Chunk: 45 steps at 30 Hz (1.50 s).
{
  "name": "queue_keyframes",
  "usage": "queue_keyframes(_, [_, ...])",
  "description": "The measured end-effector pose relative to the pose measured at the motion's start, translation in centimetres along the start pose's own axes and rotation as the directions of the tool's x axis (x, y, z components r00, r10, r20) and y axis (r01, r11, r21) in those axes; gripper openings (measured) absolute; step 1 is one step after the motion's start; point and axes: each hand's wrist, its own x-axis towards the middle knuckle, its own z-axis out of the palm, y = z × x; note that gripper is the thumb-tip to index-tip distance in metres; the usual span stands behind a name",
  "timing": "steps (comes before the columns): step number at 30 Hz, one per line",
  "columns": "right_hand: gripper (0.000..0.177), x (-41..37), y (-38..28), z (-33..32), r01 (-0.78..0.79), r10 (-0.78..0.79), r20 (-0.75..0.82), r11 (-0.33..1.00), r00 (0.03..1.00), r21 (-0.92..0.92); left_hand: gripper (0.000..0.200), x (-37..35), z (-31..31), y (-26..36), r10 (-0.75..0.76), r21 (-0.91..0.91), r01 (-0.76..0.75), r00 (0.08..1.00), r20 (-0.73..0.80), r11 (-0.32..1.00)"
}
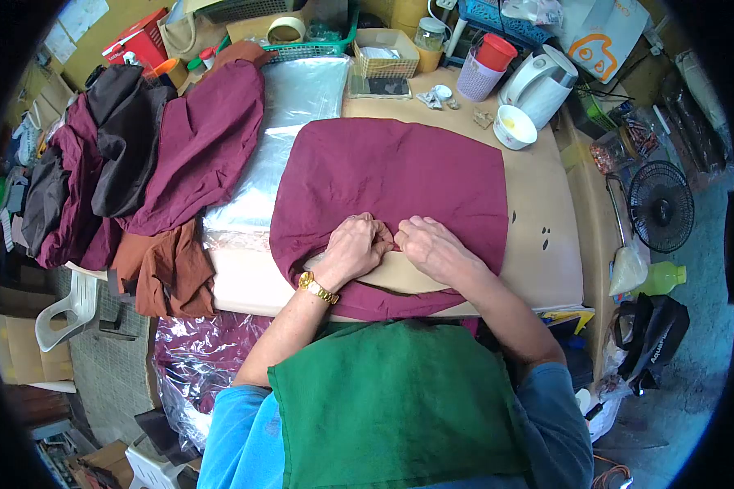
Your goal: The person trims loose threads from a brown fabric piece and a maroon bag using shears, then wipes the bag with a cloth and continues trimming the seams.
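A maroon cloth (383, 175) lies spread flat on the beige table (546, 244), its near edge hanging toward me. My left hand (352, 246), with a gold watch at the wrist, is curled and pinches the cloth's near hem. Right beside it, my right hand (428, 244) also grips the hem with bent fingers. The two hands almost touch. A green cloth (391, 399) hangs over my front below the table edge.
A heap of maroon, brown and dark garments (155, 155) covers the table's left side, beside clear plastic bags (298, 98). At the back stand a white kettle (538, 77), a white bowl (514, 126), baskets and jars. A fan (661, 205) stands on the floor at right.
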Motion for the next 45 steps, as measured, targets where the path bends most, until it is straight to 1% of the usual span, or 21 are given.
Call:
queue_keyframes(6, [0.008, 0.5, 0.8, 0.2, 0.102, -0.101, 0.042, 0.994, 0.994, -0.030, 0.018, 0.1, -0.2, 0.1, -0.026, -0.010, 0.027, 0.999, 0.038, 1.000])
queue_keyframes(10, [0.007, 0.3, 1.6, 0.4, 0.057, -0.060, 0.088, 0.998, 0.994, 0.039, 0.017, 0.0, -0.5, 0.0, -0.020, -0.020, 0.021, 0.999, 0.045, 1.000])
queue_keyframes(12, [0.006, -0.1, 2.2, 0.8, -0.023, 0.013, 0.044, 0.970, 0.999, 0.243, 0.017, 0.0, -0.7, 0.4, -0.032, -0.030, 0.034, 0.998, 0.062, 0.999])
queue_keyframes(13, [0.006, -0.2, 2.8, 1.0, -0.025, 0.015, 0.044, 0.969, 0.999, 0.244, 0.017, 0.0, -0.8, 0.5, -0.046, -0.039, 0.049, 0.996, 0.079, 0.998])
queue_keyframes(16, [0.006, -0.6, 4.2, 0.5, 0.005, 0.046, -0.107, 0.903, 0.993, 0.431, 0.018, -0.1, -0.4, -0.1, 0.005, -0.040, -0.002, 0.999, 0.054, 0.999])
queue_keyframes(18, [0.011, -0.9, 3.9, -2.2, -0.178, 0.334, -0.052, 0.621, 0.941, 0.763, 0.017, -0.3, -0.5, 0.5, 0.032, -0.025, -0.031, 0.999, 0.019, 0.999])
queue_keyframes(21, [0.017, -1.3, 4.0, -4.1, -0.246, 0.453, -0.148, 0.698, 0.879, 0.673, 0.016, -0.7, 0.4, 1.2, 0.093, 0.024, -0.091, 0.992, -0.083, 0.996])
queue_keyframes(22, [0.018, -0.9, 4.0, -5.0, -0.218, 0.469, -0.314, 0.778, 0.825, 0.589, 0.015, -0.7, 0.8, 1.3, 0.125, 0.058, -0.118, 0.981, -0.148, 0.991])
queue_keyframes(23, [0.014, -0.3, 5.1, -5.7, -0.148, 0.382, -0.530, 0.891, 0.757, 0.430, 0.015, -0.7, 1.1, 1.2, 0.128, 0.061, -0.120, 0.981, -0.143, 0.991])
queue_keyframes(26, [0.004, -0.3, 11.9, -5.4, -0.352, 0.589, -0.547, 0.803, 0.595, 0.481, 0.011, -0.8, 1.3, 1.6, 0.137, 0.042, -0.133, 0.983, -0.120, 0.990])
queue_keyframes(28, [0.013, -0.3, 17.4, -4.4, -0.562, 0.740, -0.289, 0.657, 0.608, 0.502, 0.009, -1.7, 1.7, 2.0, 0.159, 0.115, -0.147, 0.982, -0.103, 0.982])
queue_keyframes(29, [0.013, 0.4, 19.8, -2.8, -0.562, 0.741, -0.292, 0.657, 0.605, 0.502, 0.008, -1.9, 1.8, 2.2, 0.176, 0.187, -0.156, 0.980, -0.094, 0.970])
queue_keyframes(31, [0.026, 1.4, 23.4, 0.3, -0.626, 0.693, -0.184, 0.713, 0.697, 0.315, 0.009, -2.3, 2.0, 2.2, 0.188, 0.219, -0.169, 0.980, -0.065, 0.961])
queue_keyframes(32, [0.026, 2.0, 23.4, 0.4, -0.626, 0.694, -0.186, 0.713, 0.696, 0.316, 0.009, -2.4, 2.1, 2.3, 0.184, 0.226, -0.163, 0.980, -0.072, 0.960])
queue_keyframes(34, [0.043, 4.6, 22.1, 1.0, -0.674, 0.689, -0.134, 0.724, 0.712, 0.144, 0.009, -2.5, 2.0, 2.4, 0.178, 0.236, -0.156, 0.981, -0.077, 0.959])
queue_keyframes(35, [0.043, 5.5, 21.8, 1.6, -0.674, 0.690, -0.133, 0.724, 0.712, 0.147, 0.008, -2.5, 2.0, 2.4, 0.183, 0.227, -0.161, 0.980, -0.082, 0.961])
queue_keyframes(37, [0.051, 6.8, 21.1, 3.8, -0.469, 0.485, -0.328, 0.873, 0.810, 0.133, 0.008, -2.6, 2.1, 2.4, 0.190, 0.220, -0.168, 0.978, -0.085, 0.961])
queue_keyframes(38, [0.051, 7.5, 20.2, 5.2, -0.472, 0.489, -0.330, 0.871, 0.808, 0.136, 0.007, -2.6, 2.1, 2.5, 0.202, 0.250, -0.180, 0.977, -0.067, 0.951])
queue_keyframes(40, [0.056, 8.2, 18.6, 7.7, -0.542, 0.497, -0.332, 0.838, 0.802, -0.056, 0.006, -2.5, 2.0, 2.5, 0.221, 0.280, -0.200, 0.974, -0.044, 0.939])
queue_keyframes(44, [0.049, 7.8, 18.5, 7.9, -0.522, 0.452, -0.422, 0.851, 0.786, -0.060, 0.006, -2.5, 2.0, 2.8, 0.221, 0.286, -0.203, 0.975, -0.032, 0.936])
queue_keyframes(45, [0.043, 7.6, 18.1, 5.7, -0.569, 0.553, -0.344, 0.820, 0.759, 0.062, 0.006, -2.5, 2.0, 2.8, 0.219, 0.275, -0.201, 0.975, -0.039, 0.940])
